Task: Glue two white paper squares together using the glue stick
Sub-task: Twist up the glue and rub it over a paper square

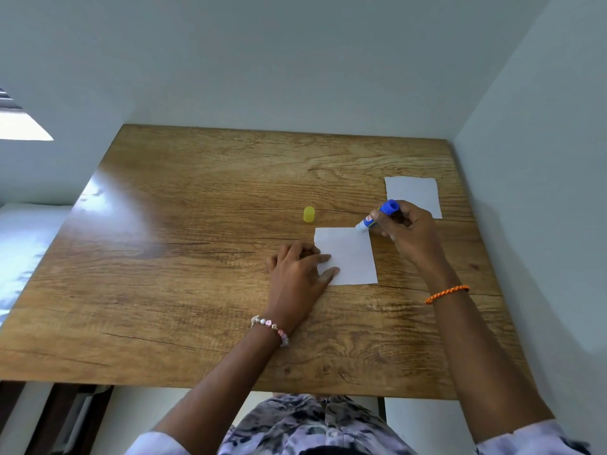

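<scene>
Right hand [409,229]: I see it clamped around the blue glue stick [377,216], tilted, white tip touching the far right corner of the near paper square [349,257].
Left hand [297,274]: I see it flat, fingers spread, pinning that square's left edge to the wooden table [197,257].
Second paper square [415,193]: lies farther right, partly behind my right hand.
Yellow cap [309,214]: off, standing just beyond the near square.

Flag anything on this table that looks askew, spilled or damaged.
Nothing stands out. The yellow cap lies loose on the table, as expected while the glue stick is in use. Both paper squares lie flat.
</scene>
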